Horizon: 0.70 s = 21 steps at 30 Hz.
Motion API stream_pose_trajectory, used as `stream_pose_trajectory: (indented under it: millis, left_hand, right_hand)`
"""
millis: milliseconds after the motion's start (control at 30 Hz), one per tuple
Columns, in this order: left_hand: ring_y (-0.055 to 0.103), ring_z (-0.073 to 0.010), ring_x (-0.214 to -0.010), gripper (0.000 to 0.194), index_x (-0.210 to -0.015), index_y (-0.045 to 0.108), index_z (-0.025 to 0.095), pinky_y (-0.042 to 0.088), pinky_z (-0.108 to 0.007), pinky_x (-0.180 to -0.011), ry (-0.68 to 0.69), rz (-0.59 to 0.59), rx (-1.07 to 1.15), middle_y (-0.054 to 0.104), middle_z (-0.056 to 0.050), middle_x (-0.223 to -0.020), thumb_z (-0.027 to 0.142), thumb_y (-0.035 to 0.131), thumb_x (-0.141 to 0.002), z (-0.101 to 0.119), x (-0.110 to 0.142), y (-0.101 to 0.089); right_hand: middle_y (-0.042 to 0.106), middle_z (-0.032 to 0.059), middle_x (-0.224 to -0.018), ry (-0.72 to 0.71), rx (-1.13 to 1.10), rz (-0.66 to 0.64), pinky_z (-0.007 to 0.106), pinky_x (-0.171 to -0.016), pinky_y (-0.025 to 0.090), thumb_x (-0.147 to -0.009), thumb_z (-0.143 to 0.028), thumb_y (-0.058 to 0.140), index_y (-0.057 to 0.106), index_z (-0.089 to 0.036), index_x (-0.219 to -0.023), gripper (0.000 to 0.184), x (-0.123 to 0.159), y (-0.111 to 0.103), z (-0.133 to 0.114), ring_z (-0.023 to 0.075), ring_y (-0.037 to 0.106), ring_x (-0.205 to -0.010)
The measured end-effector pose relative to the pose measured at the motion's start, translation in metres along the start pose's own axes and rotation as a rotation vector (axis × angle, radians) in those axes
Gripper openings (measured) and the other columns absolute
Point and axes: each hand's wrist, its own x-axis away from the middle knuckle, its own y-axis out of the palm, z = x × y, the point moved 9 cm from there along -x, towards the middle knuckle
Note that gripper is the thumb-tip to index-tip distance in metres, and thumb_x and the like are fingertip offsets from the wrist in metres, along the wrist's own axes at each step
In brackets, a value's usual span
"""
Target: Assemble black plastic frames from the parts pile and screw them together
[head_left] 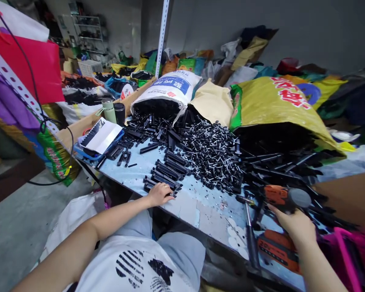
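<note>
My left hand (160, 194) is at the near edge of the table, its fingers bent over the end of the nearest black plastic bar (149, 185). Several similar bars (170, 167) lie side by side just beyond it. At the right, my right hand (296, 229) is wrapped round the handle of an orange and black cordless drill (276, 194). The drill's orange battery base (279, 250) is low, close over the table. A hammer (251, 235) lies just left of the drill, its handle toward me.
A large heap of small black pieces with metal pins (214, 156) spreads across the table's middle. Behind it, a white sack (170, 91) and a yellow sack (270, 101) lie with their mouths toward me. White discs (237, 237) sit near the front edge. Bottles (109, 110) stand at left.
</note>
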Motion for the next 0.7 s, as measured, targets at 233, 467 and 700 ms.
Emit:
stream_pose_trajectory:
  millis: [233,467,700]
  left_hand:
    - [0.057,-0.0200,-0.079,0.032,-0.074,0.061,0.016,0.045,-0.032,-0.075,-0.004,0.167,-0.025,0.061,-0.007,-0.075,0.047,0.060,-0.082,0.001,0.003,-0.009]
    - [0.056,-0.0195,-0.077,0.030,-0.075,0.061,0.017,0.044,-0.033,-0.072,0.003,0.228,-0.072,0.061,-0.007,-0.076,0.040,0.051,-0.089,0.005,0.004,-0.009]
    - [0.055,-0.0201,-0.077,0.029,-0.074,0.061,0.016,0.044,-0.033,-0.071,0.015,0.239,-0.086,0.061,-0.007,-0.077,0.038,0.049,-0.090,0.009,0.006,-0.010]
  right_hand:
    - [0.058,0.0280,-0.112,0.066,-0.093,0.025,0.044,-0.074,0.040,-0.077,-0.065,0.044,0.051,-0.017,-0.125,0.068,0.034,-0.014,-0.025,0.0392,0.055,-0.107]
    - [0.061,0.0216,-0.110,0.114,-0.038,0.046,0.038,-0.078,0.043,-0.071,-0.062,0.057,0.048,-0.014,-0.126,0.073,0.032,-0.011,-0.026,0.0315,0.058,-0.100]
    - [0.066,0.0164,-0.094,-0.106,-0.052,0.041,0.033,-0.070,0.042,-0.075,-0.061,0.052,0.061,-0.016,-0.109,0.057,0.028,-0.007,-0.036,0.0303,0.061,-0.089]
